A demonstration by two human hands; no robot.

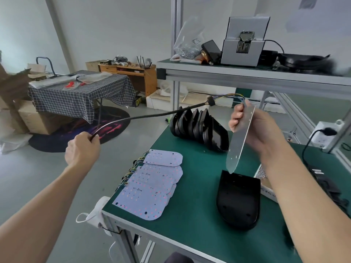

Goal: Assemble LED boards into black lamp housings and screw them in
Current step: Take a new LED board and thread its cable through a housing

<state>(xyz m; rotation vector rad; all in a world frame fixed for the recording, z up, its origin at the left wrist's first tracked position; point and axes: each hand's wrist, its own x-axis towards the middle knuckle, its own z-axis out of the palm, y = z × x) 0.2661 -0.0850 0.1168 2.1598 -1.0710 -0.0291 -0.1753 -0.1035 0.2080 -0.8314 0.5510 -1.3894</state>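
LED board (239, 137) held up on edge above the green table (190, 215), nearly vertical, rounded end pointing down, just over the far rim of the black lamp housing (238, 202); touching it or not, cannot tell. Right hand (252, 126) gripping the board at its upper part, fingers curled round the far edge. Coloured wires (230, 96) going from the top of the board into a black sleeved cable (152, 115), stretched out to the left over the floor. Left hand (82, 149) closed round the cable's near end, well left of the table edge, cable pulled almost straight between both hands.

Housing lying open side up on the near right part of the table, alone. To its left, a stack of LED boards (152, 185) lying flat and overlapping, with short wire bundles on their left ends. Farther back, a row of black housings (199, 128) standing on edge, leaning on each other; the cable passes above them. Behind the right forearm, a small box of screws (263, 174), mostly hidden.

On the upper shelf (247, 74), a grey machine (244, 44), a plastic bag (188, 40) and more black parts. At far left, a table with a checked cloth (79, 95). White cloth glove (95, 215) hanging at the near left table corner.
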